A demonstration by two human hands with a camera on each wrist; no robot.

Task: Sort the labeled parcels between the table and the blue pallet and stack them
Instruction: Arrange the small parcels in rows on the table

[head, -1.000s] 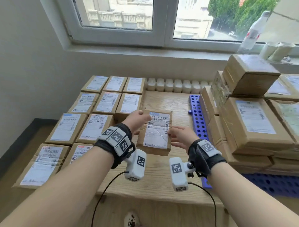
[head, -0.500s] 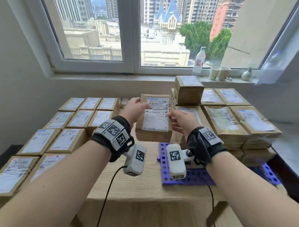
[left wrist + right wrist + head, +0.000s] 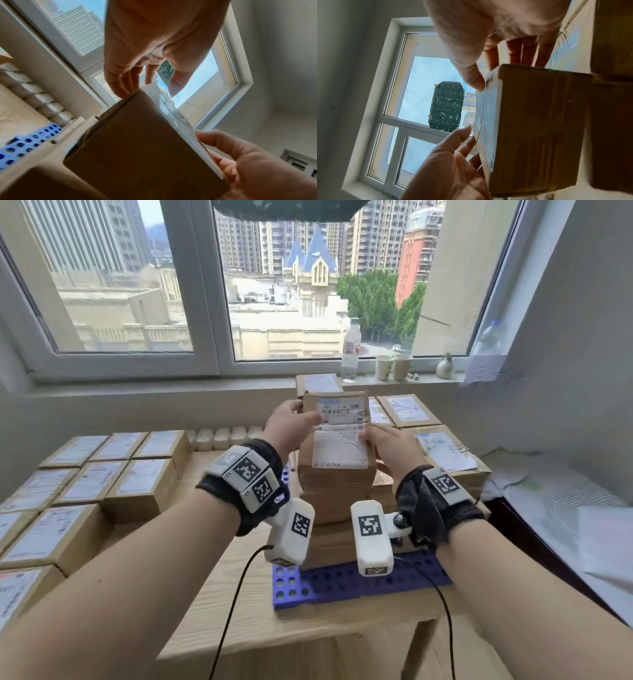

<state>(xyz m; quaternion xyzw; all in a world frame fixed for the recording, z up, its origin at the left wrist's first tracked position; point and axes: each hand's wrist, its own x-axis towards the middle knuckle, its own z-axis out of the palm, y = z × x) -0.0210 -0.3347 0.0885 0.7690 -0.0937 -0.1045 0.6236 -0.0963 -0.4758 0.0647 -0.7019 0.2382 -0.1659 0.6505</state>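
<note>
A brown cardboard parcel (image 3: pixel 337 436) with a white shipping label faces me, tilted upright, between both hands. My left hand (image 3: pixel 291 422) grips its left edge, thumb on the label side and fingers behind. My right hand (image 3: pixel 385 445) grips its right edge the same way. The parcel hangs just over a stack of parcels (image 3: pixel 329 508) at the near left of the blue pallet (image 3: pixel 342 582). In the left wrist view the parcel (image 3: pixel 137 148) fills the lower frame under my left hand (image 3: pixel 145 54). The right wrist view has the parcel (image 3: pixel 539 128) below my right hand (image 3: pixel 496 33).
Rows of labeled parcels (image 3: pixel 102 484) cover the left part of the wooden table (image 3: pixel 239 618). More parcels (image 3: pixel 445 453) are stacked on the pallet at the right. A bottle (image 3: pixel 351 349) and cups (image 3: pixel 394 367) stand on the windowsill. Papers (image 3: pixel 565 508) lie at the far right.
Both hands have lifted the parcel off the table and carried it right, over the stack on the pallet. My view has swung right and upward.
</note>
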